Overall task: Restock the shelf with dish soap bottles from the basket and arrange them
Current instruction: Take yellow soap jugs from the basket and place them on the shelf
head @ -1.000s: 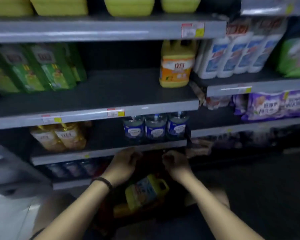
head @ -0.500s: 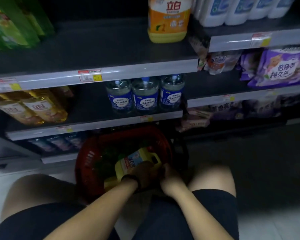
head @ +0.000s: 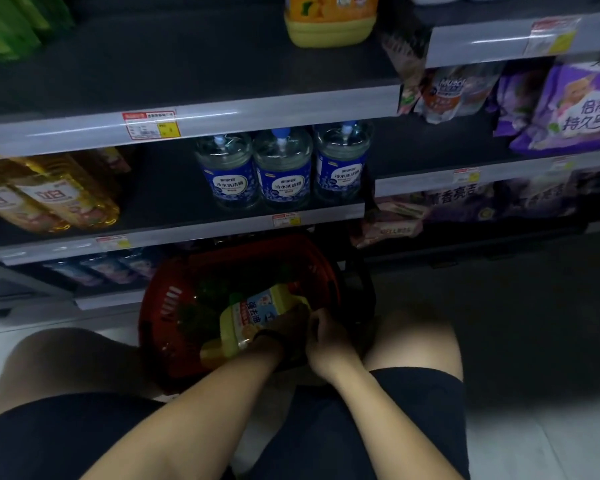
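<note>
A red basket (head: 160, 306) stands on the floor between my knees, against the shelf unit. A yellow dish soap bottle (head: 253, 320) with a blue and white label lies tilted on top of its contents. My left hand (head: 288, 329), a dark band on its wrist, grips the bottle's handle end. My right hand (head: 328, 336) is right beside it, fingers curled onto the same end. Part of a second yellow bottle (head: 212, 353) shows underneath. One large yellow soap bottle (head: 329, 19) stands on the dark upper shelf (head: 187, 64), with bare shelf to its left.
Three clear bottles with blue labels (head: 283, 168) stand on the middle shelf, golden bottles (head: 49, 195) to their left. Green packs (head: 11, 26) sit top left, purple bags (head: 575, 109) on the right-hand shelves. Green packs (head: 201, 306) lie in the basket.
My view has tipped down from the shelves to the basket. Both hands dropped from the shelf edge into the basket and took hold of the yellow bottle.
</note>
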`<state>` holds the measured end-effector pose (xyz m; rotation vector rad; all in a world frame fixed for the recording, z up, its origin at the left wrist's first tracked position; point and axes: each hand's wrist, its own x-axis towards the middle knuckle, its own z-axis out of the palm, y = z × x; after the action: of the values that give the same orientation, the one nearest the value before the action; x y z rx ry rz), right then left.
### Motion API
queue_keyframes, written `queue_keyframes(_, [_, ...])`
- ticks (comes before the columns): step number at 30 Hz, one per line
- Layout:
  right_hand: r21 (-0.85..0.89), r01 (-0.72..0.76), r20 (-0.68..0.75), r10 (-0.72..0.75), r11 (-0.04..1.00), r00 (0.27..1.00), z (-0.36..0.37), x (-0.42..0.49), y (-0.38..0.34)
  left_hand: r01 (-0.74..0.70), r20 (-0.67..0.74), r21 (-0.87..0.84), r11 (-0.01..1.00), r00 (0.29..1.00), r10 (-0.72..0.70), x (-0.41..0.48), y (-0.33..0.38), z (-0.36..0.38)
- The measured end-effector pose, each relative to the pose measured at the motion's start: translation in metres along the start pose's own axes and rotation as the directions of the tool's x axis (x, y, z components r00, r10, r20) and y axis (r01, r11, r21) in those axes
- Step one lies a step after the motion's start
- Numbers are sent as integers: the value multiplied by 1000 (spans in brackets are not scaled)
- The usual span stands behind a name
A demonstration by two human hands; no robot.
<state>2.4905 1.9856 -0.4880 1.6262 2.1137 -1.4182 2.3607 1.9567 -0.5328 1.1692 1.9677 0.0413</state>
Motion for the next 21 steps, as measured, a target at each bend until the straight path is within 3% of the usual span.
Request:
queue_keyframes(5, [97,4,-85,4,995,996,2,4,0,37,93,130,991,994,-49,-9,4,-3])
queue_keyframes(10, [128,-44,-66,53,991,996,2,2,2,171,-72,308,936,985,-156,-8,13,17])
queue_keyframes(14, [118,-28,-71,36,993,997,1,0,3,207,-128,380,901,977,-171,-18,-6,18])
queue_keyframes(18, [95,-13,-29,15,995,999,1,1,0,159,-68,462,872,987,-144,-45,-27,-5])
queue_keyframes(21, [87,-9,4,9,996,1000,2,2,-7,203,-158,538,818,978,-139,-70,-48,-19])
